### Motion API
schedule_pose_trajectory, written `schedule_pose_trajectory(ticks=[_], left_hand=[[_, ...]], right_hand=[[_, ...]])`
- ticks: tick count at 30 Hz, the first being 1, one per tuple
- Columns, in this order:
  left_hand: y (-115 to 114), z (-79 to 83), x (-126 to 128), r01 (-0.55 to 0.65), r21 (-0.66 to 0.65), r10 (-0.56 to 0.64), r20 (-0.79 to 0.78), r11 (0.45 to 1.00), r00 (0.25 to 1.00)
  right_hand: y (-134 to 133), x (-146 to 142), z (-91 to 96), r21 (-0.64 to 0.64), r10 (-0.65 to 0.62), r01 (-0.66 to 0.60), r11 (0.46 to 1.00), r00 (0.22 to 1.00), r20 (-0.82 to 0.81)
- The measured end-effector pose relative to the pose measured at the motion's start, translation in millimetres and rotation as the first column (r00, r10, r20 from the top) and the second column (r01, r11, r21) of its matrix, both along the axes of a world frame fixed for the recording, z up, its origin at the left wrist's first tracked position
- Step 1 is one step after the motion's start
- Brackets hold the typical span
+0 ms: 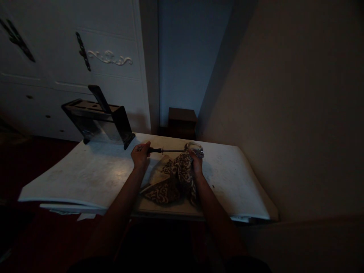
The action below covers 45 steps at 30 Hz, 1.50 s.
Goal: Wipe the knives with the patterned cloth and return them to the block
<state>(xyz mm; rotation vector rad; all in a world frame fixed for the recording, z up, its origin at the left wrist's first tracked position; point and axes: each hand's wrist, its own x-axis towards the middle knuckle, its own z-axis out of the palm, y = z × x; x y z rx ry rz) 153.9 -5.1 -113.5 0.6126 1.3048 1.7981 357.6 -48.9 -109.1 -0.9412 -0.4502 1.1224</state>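
Note:
My left hand [140,153] is closed around the dark handle of a sharpening steel [173,151], a thin metal rod with a small guard. The rod points right, level above the table. At its far end my right hand [196,163] grips a brown and cream patterned cloth [183,167], bunched around the tip, which is hidden. The cloth hangs down, and its lower part rests on the tabletop. A pale loop-shaped fold stands up above my right fingers; I cannot tell whether it belongs to the cloth.
A knife block [98,123] with clear sides and one black handle sticking up stands at the table's back left. The white table [99,170] has a worn surface. White cupboards [113,83] are behind, a bare wall [284,113] at right, a dark box [182,114] beyond the table.

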Motion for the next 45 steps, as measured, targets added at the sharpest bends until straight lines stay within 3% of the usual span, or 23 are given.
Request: schedule_pose_trajectory(ticks=[7,24,33,36,40,45], left_hand=[[7,-11.9,-10,-0.013,0.022,0.013,-0.004,1.000,1.000],[5,-6.7,-11,-0.080,0.037,0.072,0.187,0.996,0.980],[4,0.3,-15,-0.114,0.011,0.105,0.316,0.993,0.943],[4,2.7,-17,-0.075,0.011,0.066,0.378,0.997,0.923],[5,5.4,-17,0.007,0.034,-0.024,0.541,0.999,0.841],[5,4.0,-12,0.209,0.071,-0.209,0.604,0.975,0.769]], right_hand=[[5,3,-7.8,-0.004,0.019,-0.019,1.000,0.999,-0.033],[6,5,-12.4,-0.038,-0.033,0.032,0.999,0.999,-0.029],[15,12,-32.1,-0.055,-0.075,0.089,0.994,0.972,0.224],[13,13,-30.1,-0.098,-0.097,0.130,0.987,0.954,0.283],[9,13,-20.4,-0.151,-0.120,0.182,0.972,0.930,0.347],[8,16,-16.5,-0.172,-0.152,0.223,0.960,0.924,0.350]])
